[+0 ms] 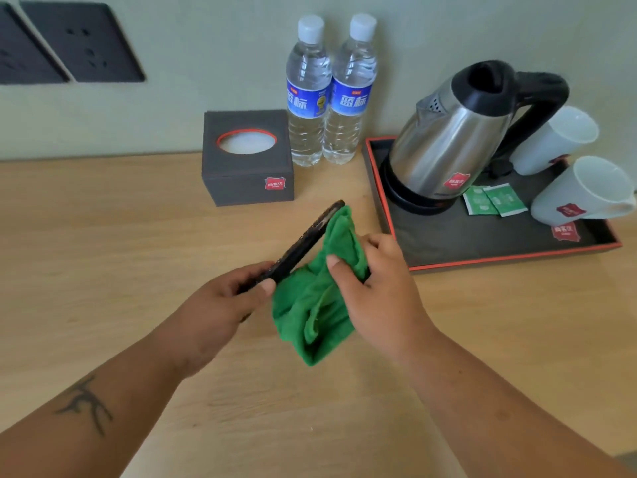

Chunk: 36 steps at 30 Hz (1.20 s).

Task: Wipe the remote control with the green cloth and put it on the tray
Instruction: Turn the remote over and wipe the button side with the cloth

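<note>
My left hand [224, 298] grips the near end of a slim black remote control [306, 241], held on edge and pointing up and away to the right above the wooden table. My right hand [375, 288] clutches a bunched green cloth [317, 305], pressed against the remote's right side, with its lower part hanging down. The dark tray [482, 239] with an orange rim sits to the right of the hands; its near left part is bare.
On the tray stand a steel kettle [451, 139], two white cups [582, 194] and green sachets [493, 200]. A dark tissue box [246, 160] and two water bottles [327, 94] stand at the back by the wall. Wall sockets [82, 43] are at upper left.
</note>
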Each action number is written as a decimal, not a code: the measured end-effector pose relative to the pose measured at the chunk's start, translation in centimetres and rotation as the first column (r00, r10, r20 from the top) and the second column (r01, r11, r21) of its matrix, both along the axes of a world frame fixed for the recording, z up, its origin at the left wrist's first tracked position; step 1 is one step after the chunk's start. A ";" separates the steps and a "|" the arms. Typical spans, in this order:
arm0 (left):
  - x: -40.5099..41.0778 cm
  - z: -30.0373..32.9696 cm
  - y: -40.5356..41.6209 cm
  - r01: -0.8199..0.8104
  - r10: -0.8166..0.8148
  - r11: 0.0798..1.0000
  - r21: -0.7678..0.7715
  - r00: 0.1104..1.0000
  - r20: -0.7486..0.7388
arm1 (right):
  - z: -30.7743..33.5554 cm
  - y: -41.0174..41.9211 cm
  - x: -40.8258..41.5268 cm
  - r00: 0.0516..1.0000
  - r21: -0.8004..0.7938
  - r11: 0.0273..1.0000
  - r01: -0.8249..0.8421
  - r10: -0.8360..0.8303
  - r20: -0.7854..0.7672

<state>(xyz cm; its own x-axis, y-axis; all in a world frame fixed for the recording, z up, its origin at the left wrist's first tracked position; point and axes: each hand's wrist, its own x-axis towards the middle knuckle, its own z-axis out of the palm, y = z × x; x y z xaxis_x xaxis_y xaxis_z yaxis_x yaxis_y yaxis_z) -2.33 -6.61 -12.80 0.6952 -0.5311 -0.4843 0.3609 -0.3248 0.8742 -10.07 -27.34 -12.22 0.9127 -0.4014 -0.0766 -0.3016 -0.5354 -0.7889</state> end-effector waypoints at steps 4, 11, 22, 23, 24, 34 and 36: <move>-0.2 1.3 -1.4 -0.105 0.059 0.973 -0.204 0.974 -0.219 | 0.0 2.6 0.7 0.992 -0.026 0.997 -0.075 0.078 0.100; -0.5 1.6 -1.5 -0.208 0.054 0.917 -0.341 0.910 -0.411 | -0.2 3.7 0.5 0.951 -0.166 0.965 -0.204 0.235 0.202; -0.6 -0.1 0.6 0.006 -0.002 0.989 0.151 1.000 -0.026 | -1.4 -1.8 2.0 0.997 -0.168 0.984 -0.056 0.064 0.041; -0.6 -0.1 0.6 0.007 -0.004 0.987 0.162 1.000 -0.019 | -1.6 -2.0 1.8 0.998 -0.160 0.986 -0.053 0.058 0.021; -0.6 -0.1 0.7 0.012 -0.008 0.985 0.170 1.000 -0.022 | -1.7 -2.2 1.7 0.999 -0.161 0.986 -0.052 0.054 0.009; 0.0 -1.4 1.8 0.060 -0.082 0.954 0.295 0.995 0.064 | -1.2 -3.5 0.4 0.984 -0.393 0.903 -0.175 0.148 -0.097; -0.1 -1.5 1.5 0.056 -0.127 0.929 0.367 0.977 0.172 | -1.1 -3.2 0.4 0.972 -0.427 0.873 -0.235 0.210 -0.106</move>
